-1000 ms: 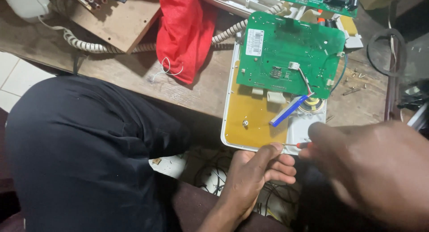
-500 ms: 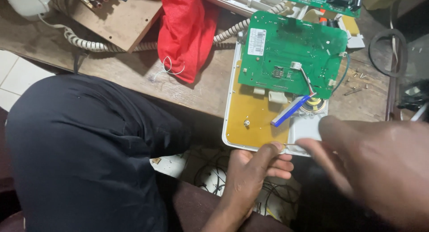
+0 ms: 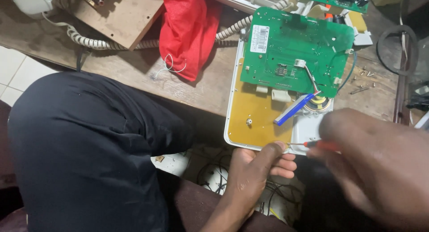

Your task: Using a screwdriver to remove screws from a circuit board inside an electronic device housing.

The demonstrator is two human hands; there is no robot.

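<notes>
An opened white device shell (image 3: 232, 102) lies on the wooden bench, with a yellow-brown inner plate (image 3: 259, 116) and a green circuit board (image 3: 299, 53) tilted above it. A blue strip (image 3: 292, 109) and a small round speaker (image 3: 319, 102) sit below the board. My left hand (image 3: 254, 174) grips the shell's near edge, thumb on the rim. My right hand (image 3: 380, 165), blurred, holds a small red-handled screwdriver (image 3: 319, 145) with its thin metal tip at the shell's near edge beside my left thumb.
A red cloth (image 3: 190, 26) lies on the wooden bench (image 3: 134, 71) beside a coiled cream cord (image 3: 89, 40). A brown board (image 3: 125, 13) sits at the back left. Loose screws (image 3: 364, 80) lie at the right. My dark-trousered knee (image 3: 89, 147) fills the left; cables (image 3: 214, 174) lie below.
My right hand has moved left toward the shell's near edge, and the red-handled screwdriver in it now shows, tip near my left thumb. My left hand keeps its grip.
</notes>
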